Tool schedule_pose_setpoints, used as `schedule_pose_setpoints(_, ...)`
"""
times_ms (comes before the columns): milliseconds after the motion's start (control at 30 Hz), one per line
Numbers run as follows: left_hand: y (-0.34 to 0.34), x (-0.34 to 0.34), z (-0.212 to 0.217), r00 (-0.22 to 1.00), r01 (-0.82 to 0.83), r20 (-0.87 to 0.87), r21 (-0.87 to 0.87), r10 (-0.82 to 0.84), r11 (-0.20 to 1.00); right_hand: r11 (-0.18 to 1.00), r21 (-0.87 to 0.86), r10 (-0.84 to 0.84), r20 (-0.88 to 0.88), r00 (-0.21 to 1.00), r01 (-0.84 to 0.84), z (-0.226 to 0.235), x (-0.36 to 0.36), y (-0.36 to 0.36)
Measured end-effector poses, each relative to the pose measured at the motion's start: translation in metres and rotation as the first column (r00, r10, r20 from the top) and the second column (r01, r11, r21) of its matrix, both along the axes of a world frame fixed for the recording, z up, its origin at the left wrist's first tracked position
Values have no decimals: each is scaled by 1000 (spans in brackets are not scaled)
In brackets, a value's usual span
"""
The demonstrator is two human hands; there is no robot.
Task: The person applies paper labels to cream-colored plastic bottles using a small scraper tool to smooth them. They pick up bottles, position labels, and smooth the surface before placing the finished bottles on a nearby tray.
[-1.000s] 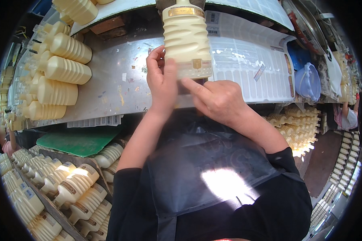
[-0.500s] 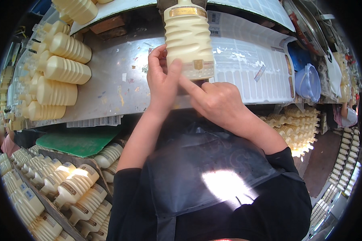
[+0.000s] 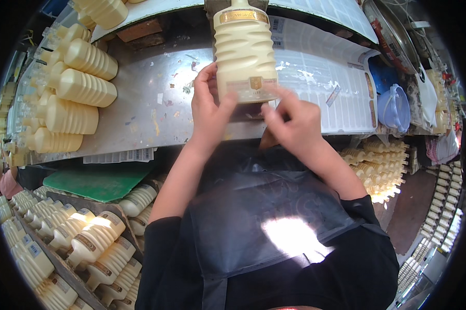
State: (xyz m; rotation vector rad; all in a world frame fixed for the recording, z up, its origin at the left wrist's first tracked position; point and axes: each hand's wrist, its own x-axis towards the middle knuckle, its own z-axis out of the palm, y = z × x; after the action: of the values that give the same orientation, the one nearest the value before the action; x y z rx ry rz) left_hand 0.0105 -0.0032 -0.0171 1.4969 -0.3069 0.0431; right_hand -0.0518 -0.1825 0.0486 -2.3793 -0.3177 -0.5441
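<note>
A cream ribbed bottle (image 3: 245, 49) with a gold neck band and a small label at its base stands upright on the metal worktable (image 3: 150, 111). My left hand (image 3: 208, 111) grips the bottle's lower left side, thumb on its front. My right hand (image 3: 291, 121) is at the lower right of the bottle, fingertips pinched near the small label at its base.
Several cream bottles (image 3: 72, 85) lie stacked on the table's left. White label sheets (image 3: 326, 77) cover the table's right. A blue plastic container (image 3: 395, 106) sits far right. Crates of bottles (image 3: 83, 243) stand lower left, more bottles (image 3: 380, 168) lower right, a green mat (image 3: 96, 178) below the table.
My right hand has drawn back from the bottle's front toward the lower right, its fingers now pinched. My left hand keeps its hold.
</note>
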Motion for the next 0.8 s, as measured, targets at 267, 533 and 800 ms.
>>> schedule_pose_setpoints(267, 13, 1, -2, 985, 154, -61, -134, -163, 979, 797, 514, 50, -579, 814, 317, -17, 16, -18)
schedule_pose_setpoints(533, -7, -3, -5, 1000, -9, -27, -123, 5, 992, 758, 568, 79, -568, 819, 321, -26, 13, -20)
schedule_pose_setpoints(800, -10, -2, -6, 998, -69, -7, -120, 68, 990, 730, 608, 82, -531, 843, 312, -30, 13, -18)
